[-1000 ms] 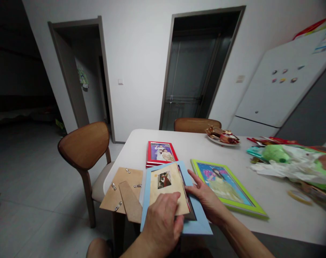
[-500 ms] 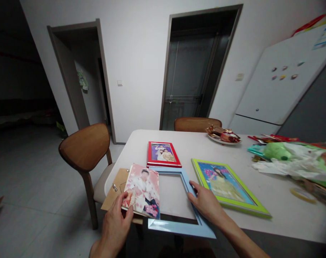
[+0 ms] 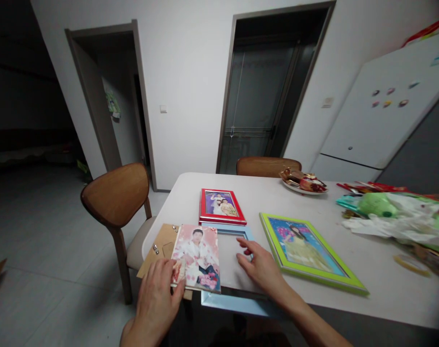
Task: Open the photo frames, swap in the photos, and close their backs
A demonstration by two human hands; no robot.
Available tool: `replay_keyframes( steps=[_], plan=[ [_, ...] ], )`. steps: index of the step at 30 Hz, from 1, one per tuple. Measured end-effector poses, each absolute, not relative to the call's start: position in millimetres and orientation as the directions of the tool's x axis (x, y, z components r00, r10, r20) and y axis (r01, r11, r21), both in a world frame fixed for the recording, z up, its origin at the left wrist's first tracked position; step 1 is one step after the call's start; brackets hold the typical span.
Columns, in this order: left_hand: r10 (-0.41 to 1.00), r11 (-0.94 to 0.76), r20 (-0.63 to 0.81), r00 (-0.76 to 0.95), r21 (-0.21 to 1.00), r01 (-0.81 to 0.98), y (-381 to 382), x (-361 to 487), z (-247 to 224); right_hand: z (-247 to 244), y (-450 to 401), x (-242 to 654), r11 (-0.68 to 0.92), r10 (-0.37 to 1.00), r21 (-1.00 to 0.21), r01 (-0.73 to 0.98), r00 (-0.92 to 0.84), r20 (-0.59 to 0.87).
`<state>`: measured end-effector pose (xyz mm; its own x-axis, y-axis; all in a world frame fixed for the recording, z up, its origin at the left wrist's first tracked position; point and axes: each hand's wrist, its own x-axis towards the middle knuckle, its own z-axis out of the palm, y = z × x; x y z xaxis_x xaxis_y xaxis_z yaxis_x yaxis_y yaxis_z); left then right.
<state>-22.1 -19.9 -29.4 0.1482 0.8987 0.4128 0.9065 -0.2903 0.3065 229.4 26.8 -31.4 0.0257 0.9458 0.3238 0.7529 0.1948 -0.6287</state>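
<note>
My left hand [image 3: 156,294] grips the lower left corner of a pink portrait photo [image 3: 196,260], thumb and fingers closed on its edge. Beneath the photo lies a brown backing board [image 3: 156,238] with metal clips. The photo overlaps the left side of an empty light-blue picture frame [image 3: 237,304], whose near end sticks out past the table edge. Over the frame's opening and right side is my right hand [image 3: 261,270], fingers apart and holding nothing; it hides much of that side. Whether it touches the frame I cannot tell.
On the white table [image 3: 255,200] are a red picture frame [image 3: 223,222] and a green picture frame [image 3: 271,237], each with a photo. Farther off are a loaded plate [image 3: 302,188], a green plush-like item [image 3: 378,206] and a tape roll [image 3: 411,266]. Wooden chairs [image 3: 118,193] stand around.
My right hand has let go of the blue frame's right side and moved left over its opening. The photo has shifted slightly right and turned straighter in my left hand.
</note>
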Motion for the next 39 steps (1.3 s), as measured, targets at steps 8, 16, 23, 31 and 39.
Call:
replay_keyframes(
  steps=[8,16,23,31,39],
  plan=[
    [0.859,-0.490,0.375,0.349,0.404,0.772,-15.4,18.9,-34.3,-22.6,36.5,159.8,0.028,0.998,-0.997,-0.065,-0.049,0.032],
    [0.875,-0.442,0.476,-0.095,0.862,0.246,-0.8,32.0,-5.5,11.6,18.1,171.3,0.057,0.995,-0.990,-0.129,0.086,0.046],
    [0.992,-0.129,0.124,-0.034,0.944,-0.304,-8.9,59.4,-6.7,-17.1,20.9,203.3,-0.079,0.992,-0.966,-0.244,0.079,-0.101],
    [0.967,-0.253,0.215,0.136,0.870,0.423,-14.0,42.2,-28.9,-27.5,41.1,254.2,-0.122,0.961,-0.955,0.269,0.271,-0.047],
    [0.898,-0.425,0.204,0.390,0.632,0.648,-23.6,49.0,-32.3,-23.0,48.0,238.0,-0.007,0.966,-0.642,0.767,0.172,0.195]
  ],
)
